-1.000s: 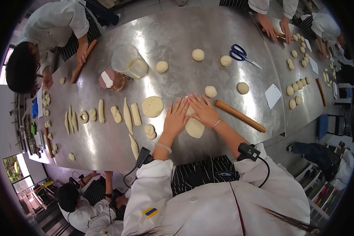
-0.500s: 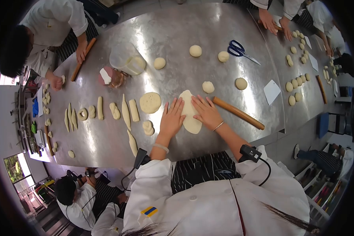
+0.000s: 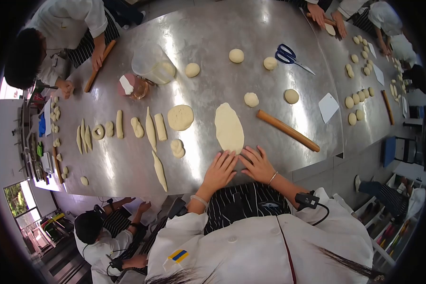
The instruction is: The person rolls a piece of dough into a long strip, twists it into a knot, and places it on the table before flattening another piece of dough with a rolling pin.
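Observation:
A flattened oval of dough (image 3: 229,127) lies lengthwise on the steel table in front of me. My left hand (image 3: 220,169) rests palm down at its near end, fingertips touching the edge. Beside it, my right hand (image 3: 259,165) is flat with fingers spread, its fingertips at the same end of the dough. Neither hand grips anything. To the right of the dough lies a wooden rolling pin (image 3: 288,130). A round dough disc (image 3: 180,117) and a knotted dough piece (image 3: 177,148) are on the left.
Shaped dough pieces (image 3: 119,124) line the left. Several dough balls (image 3: 236,56), blue-handled scissors (image 3: 288,57) and a white scraper (image 3: 328,108) lie farther off. A plastic jug (image 3: 149,66) stands beside a pink-lidded jar (image 3: 138,88). Other people work around the steel table (image 3: 208,28).
Both my hands have slid toward me, from the middle of the dough to its near end. The whole oval now shows. A co-worker at lower left has shifted their arms.

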A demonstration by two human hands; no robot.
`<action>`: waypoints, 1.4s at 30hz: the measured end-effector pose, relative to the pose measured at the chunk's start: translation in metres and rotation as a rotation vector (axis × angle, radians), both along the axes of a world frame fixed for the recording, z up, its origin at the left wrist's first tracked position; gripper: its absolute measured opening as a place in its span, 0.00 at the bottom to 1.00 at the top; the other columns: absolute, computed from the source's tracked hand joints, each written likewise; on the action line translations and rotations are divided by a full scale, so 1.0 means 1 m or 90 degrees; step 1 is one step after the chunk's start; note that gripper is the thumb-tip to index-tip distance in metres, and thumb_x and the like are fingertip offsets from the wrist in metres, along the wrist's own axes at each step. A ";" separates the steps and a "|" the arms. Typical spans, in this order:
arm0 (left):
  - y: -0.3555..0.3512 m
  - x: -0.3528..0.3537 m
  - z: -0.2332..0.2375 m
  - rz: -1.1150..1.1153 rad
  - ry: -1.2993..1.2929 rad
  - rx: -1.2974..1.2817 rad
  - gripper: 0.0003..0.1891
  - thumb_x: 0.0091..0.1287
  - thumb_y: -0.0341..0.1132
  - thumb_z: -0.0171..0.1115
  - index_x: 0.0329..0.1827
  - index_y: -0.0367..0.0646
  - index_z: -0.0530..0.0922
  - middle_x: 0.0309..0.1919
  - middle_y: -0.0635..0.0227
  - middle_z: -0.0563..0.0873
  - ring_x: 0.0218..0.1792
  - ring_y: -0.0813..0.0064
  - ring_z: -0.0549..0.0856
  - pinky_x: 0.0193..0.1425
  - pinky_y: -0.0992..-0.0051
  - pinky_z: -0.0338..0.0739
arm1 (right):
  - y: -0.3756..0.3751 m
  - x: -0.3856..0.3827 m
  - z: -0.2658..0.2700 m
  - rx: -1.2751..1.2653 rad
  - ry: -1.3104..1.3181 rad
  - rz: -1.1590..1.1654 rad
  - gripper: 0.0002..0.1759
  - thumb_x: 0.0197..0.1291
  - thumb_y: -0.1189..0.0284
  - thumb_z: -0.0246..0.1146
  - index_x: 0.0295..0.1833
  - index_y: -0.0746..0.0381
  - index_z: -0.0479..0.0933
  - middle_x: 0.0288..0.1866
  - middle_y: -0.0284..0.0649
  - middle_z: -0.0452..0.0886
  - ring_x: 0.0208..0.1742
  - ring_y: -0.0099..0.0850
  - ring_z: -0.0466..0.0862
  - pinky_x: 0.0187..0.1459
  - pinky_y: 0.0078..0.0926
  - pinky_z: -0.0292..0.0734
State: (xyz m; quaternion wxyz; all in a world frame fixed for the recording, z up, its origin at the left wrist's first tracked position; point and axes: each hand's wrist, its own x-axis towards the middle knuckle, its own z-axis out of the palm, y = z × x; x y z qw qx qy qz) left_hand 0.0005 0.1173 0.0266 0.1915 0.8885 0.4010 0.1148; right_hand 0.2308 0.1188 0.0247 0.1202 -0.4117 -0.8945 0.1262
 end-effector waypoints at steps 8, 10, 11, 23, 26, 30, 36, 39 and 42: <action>-0.003 0.002 -0.004 0.045 -0.005 0.010 0.34 0.64 0.48 0.61 0.69 0.35 0.68 0.66 0.55 0.72 0.71 0.57 0.68 0.77 0.53 0.55 | 0.006 -0.007 0.001 -0.039 -0.007 0.044 0.36 0.61 0.53 0.61 0.68 0.66 0.68 0.69 0.45 0.69 0.75 0.37 0.63 0.74 0.45 0.53; -0.005 0.002 -0.004 0.050 -0.003 0.006 0.34 0.65 0.48 0.61 0.69 0.34 0.69 0.65 0.55 0.74 0.70 0.59 0.69 0.77 0.52 0.55 | 0.007 -0.008 0.001 -0.063 -0.007 0.049 0.35 0.61 0.55 0.61 0.68 0.67 0.68 0.69 0.45 0.69 0.75 0.38 0.64 0.75 0.44 0.53; -0.006 0.002 -0.004 0.051 -0.003 0.005 0.34 0.65 0.48 0.61 0.69 0.34 0.69 0.65 0.55 0.74 0.70 0.59 0.69 0.77 0.52 0.55 | 0.007 -0.007 0.000 -0.069 -0.004 0.050 0.34 0.62 0.56 0.60 0.68 0.67 0.68 0.68 0.46 0.70 0.74 0.38 0.65 0.75 0.43 0.54; -0.017 0.003 -0.005 0.071 -0.007 0.014 0.32 0.63 0.46 0.62 0.68 0.37 0.70 0.61 0.57 0.77 0.67 0.59 0.71 0.77 0.51 0.55 | -0.002 -0.007 0.001 -0.072 0.031 0.025 0.31 0.60 0.62 0.63 0.66 0.66 0.70 0.64 0.45 0.73 0.71 0.39 0.69 0.74 0.42 0.57; -0.024 0.002 -0.004 0.074 0.005 0.017 0.33 0.63 0.45 0.63 0.69 0.38 0.69 0.61 0.57 0.76 0.67 0.59 0.71 0.76 0.52 0.56 | -0.005 -0.007 0.003 -0.061 0.042 0.014 0.30 0.59 0.63 0.64 0.65 0.64 0.71 0.62 0.44 0.74 0.69 0.38 0.70 0.73 0.42 0.58; -0.024 0.006 -0.009 0.111 -0.017 0.008 0.33 0.62 0.44 0.64 0.69 0.38 0.69 0.62 0.56 0.73 0.67 0.57 0.70 0.75 0.53 0.58 | -0.003 -0.013 0.009 -0.055 0.080 -0.050 0.28 0.58 0.63 0.65 0.64 0.61 0.73 0.59 0.43 0.74 0.66 0.38 0.71 0.71 0.43 0.61; -0.015 0.014 -0.006 0.130 -0.009 0.017 0.34 0.62 0.43 0.64 0.70 0.38 0.68 0.62 0.55 0.73 0.67 0.56 0.70 0.75 0.54 0.60 | 0.001 -0.020 0.002 -0.029 0.052 -0.071 0.27 0.57 0.63 0.65 0.63 0.60 0.74 0.58 0.43 0.73 0.66 0.39 0.70 0.70 0.44 0.60; -0.021 0.013 -0.006 0.121 0.001 0.005 0.33 0.63 0.44 0.63 0.70 0.37 0.68 0.64 0.55 0.73 0.69 0.57 0.69 0.75 0.54 0.59 | -0.005 -0.015 0.007 -0.014 0.035 -0.051 0.27 0.56 0.63 0.66 0.62 0.60 0.74 0.58 0.42 0.74 0.66 0.39 0.71 0.70 0.44 0.61; -0.028 0.008 -0.004 0.108 0.008 -0.017 0.32 0.64 0.44 0.61 0.69 0.37 0.68 0.65 0.56 0.73 0.70 0.57 0.67 0.76 0.55 0.58 | -0.012 -0.005 0.002 -0.028 0.077 -0.030 0.27 0.55 0.66 0.67 0.61 0.60 0.75 0.58 0.42 0.74 0.65 0.40 0.72 0.69 0.46 0.63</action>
